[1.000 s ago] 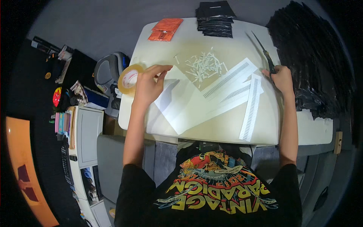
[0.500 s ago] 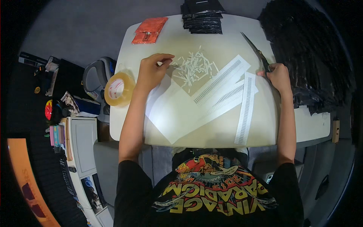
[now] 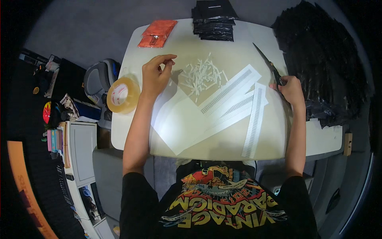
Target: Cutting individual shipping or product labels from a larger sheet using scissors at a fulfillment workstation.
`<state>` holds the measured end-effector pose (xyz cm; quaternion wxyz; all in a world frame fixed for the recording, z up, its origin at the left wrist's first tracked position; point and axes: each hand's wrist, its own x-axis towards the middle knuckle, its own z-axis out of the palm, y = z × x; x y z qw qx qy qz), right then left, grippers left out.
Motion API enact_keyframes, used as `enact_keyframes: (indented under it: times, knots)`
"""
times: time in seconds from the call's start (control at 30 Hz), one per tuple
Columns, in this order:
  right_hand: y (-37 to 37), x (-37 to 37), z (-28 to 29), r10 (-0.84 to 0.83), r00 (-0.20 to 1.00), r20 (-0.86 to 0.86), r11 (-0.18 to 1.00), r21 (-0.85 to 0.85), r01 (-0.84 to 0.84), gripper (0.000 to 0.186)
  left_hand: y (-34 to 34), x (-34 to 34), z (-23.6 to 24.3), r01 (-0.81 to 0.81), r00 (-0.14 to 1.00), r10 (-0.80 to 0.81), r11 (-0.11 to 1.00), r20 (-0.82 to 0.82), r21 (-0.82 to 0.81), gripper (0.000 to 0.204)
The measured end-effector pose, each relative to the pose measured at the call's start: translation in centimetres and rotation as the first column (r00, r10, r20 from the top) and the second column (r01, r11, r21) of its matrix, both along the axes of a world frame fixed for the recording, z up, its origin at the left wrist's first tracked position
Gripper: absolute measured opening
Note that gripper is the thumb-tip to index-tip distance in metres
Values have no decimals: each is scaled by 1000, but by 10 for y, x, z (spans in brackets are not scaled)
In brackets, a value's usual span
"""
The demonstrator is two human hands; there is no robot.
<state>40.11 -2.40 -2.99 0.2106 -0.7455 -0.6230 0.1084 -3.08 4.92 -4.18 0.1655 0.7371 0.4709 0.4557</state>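
My left hand hovers left of a heap of small cut white paper slips, its thumb and forefinger slightly apart with nothing visible between them. One small slip shows beside its wrist, over a blank white sheet. On the right, my right hand grips a pair of dark scissors by the handles, blades pointing to the far left. Between the hands lie printed paper strips: a wide one, another partly covered, and a narrow one nearest the right hand.
A roll of clear tape stands at the table's left edge. Orange plastic packets and a stack of black packets lie at the far side. A large pile of black plastic bags fills the right side.
My left hand has shifted slightly left, away from the slip heap, and its fingertips have parted a little. The right hand keeps hold of the scissors. The whole view has shifted slightly.
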Motion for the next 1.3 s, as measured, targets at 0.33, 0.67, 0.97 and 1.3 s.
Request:
enact_keyframes:
  times: [0.33, 0.67, 0.97, 1.3]
  knots:
    - [-9, 0, 14, 9, 1000, 20, 989, -151, -6, 38, -1, -6, 1, -37, 999, 36, 999, -36, -8, 23]
    - [2, 0, -17, -28, 979, 202, 990, 142, -1, 38, 6, -15, -6, 11, 992, -13, 1000, -129, -14, 20]
    - [8, 11, -22, 0, 974, 225, 984, 173, -40, 37, 2, -13, -3, 87, 995, -89, 995, -37, -42, 22]
    - [5, -29, 7, -38, 946, 322, 989, 145, -9, 27, -4, -11, 8, 135, 990, -131, 988, -58, 81, 24]
